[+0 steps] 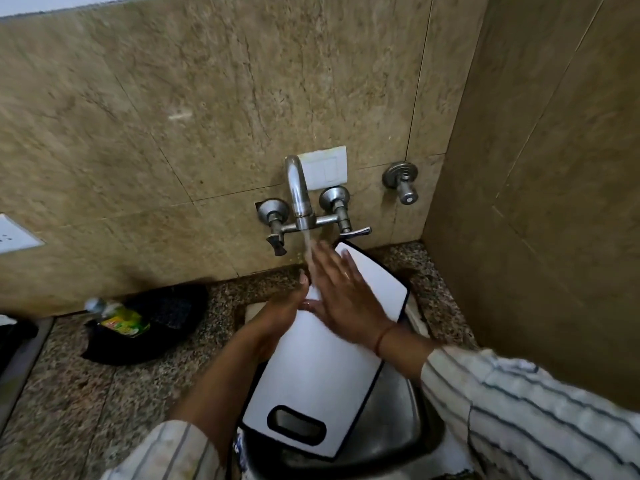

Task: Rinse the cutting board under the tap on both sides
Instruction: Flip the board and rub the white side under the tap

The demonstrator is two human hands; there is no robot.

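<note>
A white cutting board (318,368) with a black rim and a handle slot at its near end lies tilted over the steel sink (398,417). The chrome tap (298,195) on the wall runs, and its stream lands at the board's far left part. My left hand (284,306) grips the board's left edge, thumb up near the stream. My right hand (341,292) lies flat on the board's upper face, fingers spread and touching the water.
A green dish-soap bottle (119,318) lies on a black cloth (162,320) on the speckled granite counter (69,393) to the left. Tiled walls close in behind and on the right. A separate wall valve (401,181) sits right of the tap.
</note>
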